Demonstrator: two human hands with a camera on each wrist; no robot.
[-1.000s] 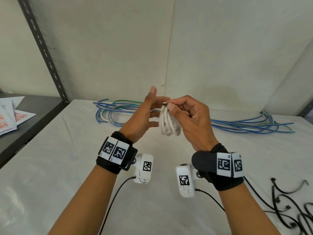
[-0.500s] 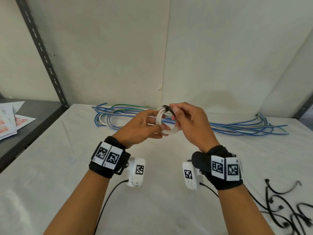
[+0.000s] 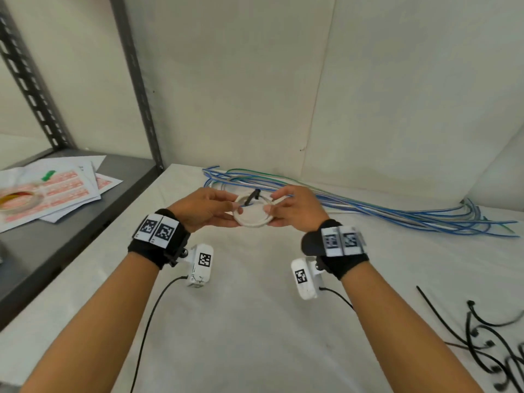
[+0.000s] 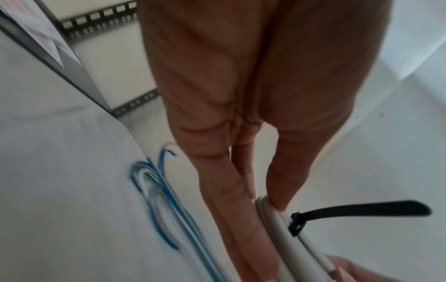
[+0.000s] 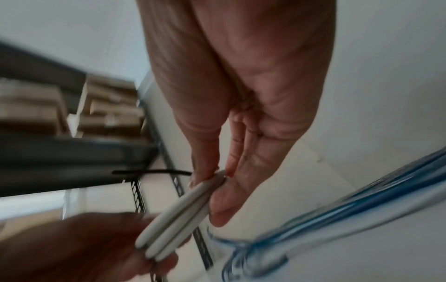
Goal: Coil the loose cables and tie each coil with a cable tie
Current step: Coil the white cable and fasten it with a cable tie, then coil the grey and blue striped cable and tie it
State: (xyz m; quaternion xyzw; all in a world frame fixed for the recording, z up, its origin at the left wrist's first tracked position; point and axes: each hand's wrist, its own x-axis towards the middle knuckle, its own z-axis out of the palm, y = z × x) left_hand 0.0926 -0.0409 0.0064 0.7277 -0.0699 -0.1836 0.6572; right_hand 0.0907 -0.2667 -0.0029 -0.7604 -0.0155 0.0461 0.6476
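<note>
Several blue cables (image 3: 368, 207) lie behind held white coil (image 3: 252, 214).

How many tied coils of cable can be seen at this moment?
1. The white round cable coil, cinched by a black plastic cable tie, is held between the left hand and right hand. The long blue loose cables lie uncoiled behind.

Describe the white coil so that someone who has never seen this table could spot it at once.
Over the white table, in front of the blue cables, both hands hold a white coil between them. It alone is wound into a ring, with a black cable tie sticking up from it.
</note>
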